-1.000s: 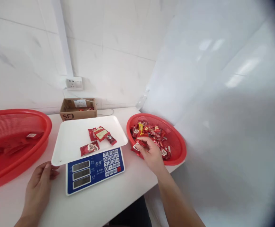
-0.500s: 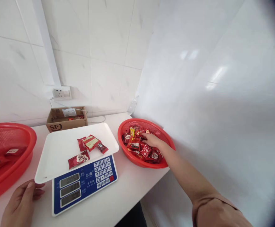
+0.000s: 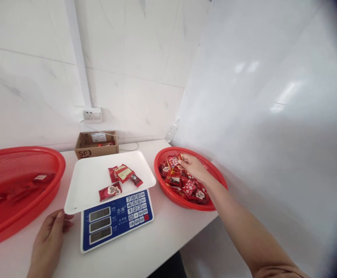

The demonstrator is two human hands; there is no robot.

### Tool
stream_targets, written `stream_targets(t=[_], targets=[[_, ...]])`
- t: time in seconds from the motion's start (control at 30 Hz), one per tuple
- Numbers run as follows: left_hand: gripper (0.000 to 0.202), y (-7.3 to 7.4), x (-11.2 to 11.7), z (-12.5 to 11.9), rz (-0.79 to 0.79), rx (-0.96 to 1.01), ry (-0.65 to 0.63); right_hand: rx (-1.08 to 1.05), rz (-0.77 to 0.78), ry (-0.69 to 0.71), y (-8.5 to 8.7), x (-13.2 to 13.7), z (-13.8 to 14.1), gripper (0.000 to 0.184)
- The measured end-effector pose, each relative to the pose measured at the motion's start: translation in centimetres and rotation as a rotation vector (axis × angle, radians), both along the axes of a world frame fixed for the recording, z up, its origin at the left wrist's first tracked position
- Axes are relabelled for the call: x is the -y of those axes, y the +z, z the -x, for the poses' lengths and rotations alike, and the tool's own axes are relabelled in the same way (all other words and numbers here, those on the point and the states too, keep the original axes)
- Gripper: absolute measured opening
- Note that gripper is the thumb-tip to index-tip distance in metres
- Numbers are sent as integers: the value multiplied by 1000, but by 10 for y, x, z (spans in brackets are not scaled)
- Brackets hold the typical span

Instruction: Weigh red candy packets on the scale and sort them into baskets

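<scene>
Viewed through my head feed, the left red basket (image 3: 36,204) occupies the left edge of the white table (image 3: 156,237). Flat red packages (image 3: 35,189) lie at its bottom. Just right of this basket is the left hand (image 3: 48,237), set at the near left corner of the white tray (image 3: 84,183). Its fingers are loosely curled; I cannot determine whether they touch the tray or hold anything.

Behind the tray, below the wall socket (image 3: 92,115), I register a cardboard box (image 3: 104,151) marked "SF", with a few red items inside. The tray sits above the blue-faced scale (image 3: 119,220) and bears a small group of loose packets (image 3: 124,173): several are bunched toward its right half, and one with a pale printed label lies apart, nearer the front edge. The scale carries three stacked displays on its left and a keypad on its right; I cannot read the digits reliably.

Right of the scale stands the right red basket (image 3: 168,194), containing a heap of small wrapped packets (image 3: 189,188), mostly red. Over the far part of this heap, the right hand (image 3: 194,168) pinches one red packet (image 3: 173,161) between thumb and fingers. Its forearm extends toward the lower right, across the basket rim.
</scene>
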State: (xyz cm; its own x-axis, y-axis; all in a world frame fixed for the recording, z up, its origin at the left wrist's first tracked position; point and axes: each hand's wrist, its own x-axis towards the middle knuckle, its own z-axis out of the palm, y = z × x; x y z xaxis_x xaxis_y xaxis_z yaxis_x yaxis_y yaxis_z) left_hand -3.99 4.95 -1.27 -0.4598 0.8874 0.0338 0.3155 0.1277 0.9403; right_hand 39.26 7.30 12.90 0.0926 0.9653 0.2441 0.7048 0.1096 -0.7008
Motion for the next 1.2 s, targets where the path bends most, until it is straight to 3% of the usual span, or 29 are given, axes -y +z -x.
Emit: stream_targets(t=[0.17, 0.3, 0.4, 0.6, 0.8, 0.93, 1.03, 1.2], targets=[[41, 21, 9, -9, -40, 124, -64, -131, -31, 160, -2, -1, 69, 16], [39, 18, 10, -9, -71, 152, -79, -258, 78, 262, -16, -16, 122, 24], [38, 15, 10, -7, -86, 153, -86, -261, 108, 230, -25, -28, 143, 39], [36, 15, 12, -8, -86, 176, -89, 21, -238, 102, -33, -16, 132, 42], [34, 18, 10, -11, -79, 177, -97, -197, -216, 82, -44, 23, 110, 34], [33, 17, 10, -11, -90, 195, -84, -322, -304, -45, -55, 58, 107, 25], [31, 17, 10, -11, -95, 199, -76, -350, -293, -90, -75, 82, 106, 21], [30, 17, 11, -12, -82, 174, -79, -253, -137, -84, -117, 103, 103, 24]])
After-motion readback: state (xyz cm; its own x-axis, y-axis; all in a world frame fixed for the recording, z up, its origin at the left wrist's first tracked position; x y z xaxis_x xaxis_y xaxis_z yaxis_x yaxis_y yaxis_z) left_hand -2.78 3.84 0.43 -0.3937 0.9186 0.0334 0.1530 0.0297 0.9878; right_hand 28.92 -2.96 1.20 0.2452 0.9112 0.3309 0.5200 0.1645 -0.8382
